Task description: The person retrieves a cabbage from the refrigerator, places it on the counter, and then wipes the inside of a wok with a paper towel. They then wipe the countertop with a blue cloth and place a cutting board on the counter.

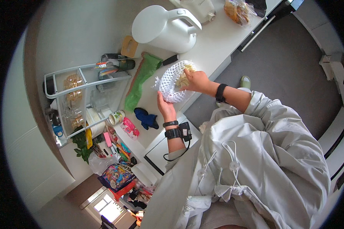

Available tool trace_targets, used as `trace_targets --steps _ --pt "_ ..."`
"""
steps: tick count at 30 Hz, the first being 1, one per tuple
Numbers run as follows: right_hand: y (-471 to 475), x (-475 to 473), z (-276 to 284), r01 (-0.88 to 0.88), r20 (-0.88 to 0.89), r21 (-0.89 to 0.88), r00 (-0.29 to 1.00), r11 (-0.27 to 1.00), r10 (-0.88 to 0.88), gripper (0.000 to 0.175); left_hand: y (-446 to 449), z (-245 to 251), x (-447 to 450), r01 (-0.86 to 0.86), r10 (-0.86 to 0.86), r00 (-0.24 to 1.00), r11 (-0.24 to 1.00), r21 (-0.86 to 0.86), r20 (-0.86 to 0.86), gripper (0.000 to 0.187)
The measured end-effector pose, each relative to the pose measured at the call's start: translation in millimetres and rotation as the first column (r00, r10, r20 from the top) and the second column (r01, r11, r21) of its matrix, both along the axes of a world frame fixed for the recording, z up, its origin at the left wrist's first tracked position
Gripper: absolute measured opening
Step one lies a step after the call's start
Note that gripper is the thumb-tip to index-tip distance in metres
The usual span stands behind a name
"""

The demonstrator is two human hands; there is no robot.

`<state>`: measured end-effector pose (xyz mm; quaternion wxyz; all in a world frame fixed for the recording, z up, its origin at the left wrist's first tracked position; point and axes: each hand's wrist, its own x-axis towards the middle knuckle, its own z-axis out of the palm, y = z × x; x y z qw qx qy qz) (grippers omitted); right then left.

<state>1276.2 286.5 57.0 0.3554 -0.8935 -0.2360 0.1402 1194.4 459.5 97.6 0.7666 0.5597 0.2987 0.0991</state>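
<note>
A white foam fruit net (168,81) is spread round like a bowl above the counter. My left hand (166,110) supports its near edge, thumb against the mesh. Inside the net is a pale yellow, crumpled-looking thing (184,80); what it is cannot be told. My right hand (197,81) reaches over the net's right side, with thumb and forefinger around part of this yellow thing. The other right fingers are partly hidden. Just beyond the net lies a black handle (170,60), its far end covered by a green mesh bag (142,81).
A white electric kettle (163,28) stands on the white counter (215,48). Left are a wire-framed rack (86,83), a patterned cup (116,117), a pink packet (129,128) and a dark blue cloth item (146,118). A bagged bread-like item (237,12) lies farther along.
</note>
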Motion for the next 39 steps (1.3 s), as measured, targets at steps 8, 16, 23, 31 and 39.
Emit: trace_targets --steps 8,16,23,31,39 --pt "41.4 7.4 -0.6 0.064 0.084 -0.194 0.995 0.979 -0.048 0.047 12.4 -13.2 -25.4 0.172 -0.119 0.952 0.970 0.170 -0.284 0.048" --pt "-60.1 -49.0 38.5 0.273 0.058 0.109 0.958 0.956 -0.280 0.040 -25.7 28.5 -20.1 0.355 -0.341 0.935 0.901 0.251 -0.098 0.031" --pt "-181.3 -83.1 63.7 0.564 0.047 0.255 0.804 0.786 -0.592 0.033 -119.3 77.9 17.6 0.499 -0.545 0.838 0.773 0.392 0.007 0.036" --pt "-353.3 -106.5 55.6 0.569 -0.358 0.801 0.704 0.185 -0.614 0.024 -314.2 76.1 55.7 0.920 -0.920 0.392 0.390 0.038 -0.029 0.076" --pt "-513.5 -110.9 87.7 0.584 -0.306 0.793 0.629 0.174 -0.714 0.045 -530.2 107.5 76.2 0.902 -0.944 0.321 0.329 0.281 0.075 0.032"
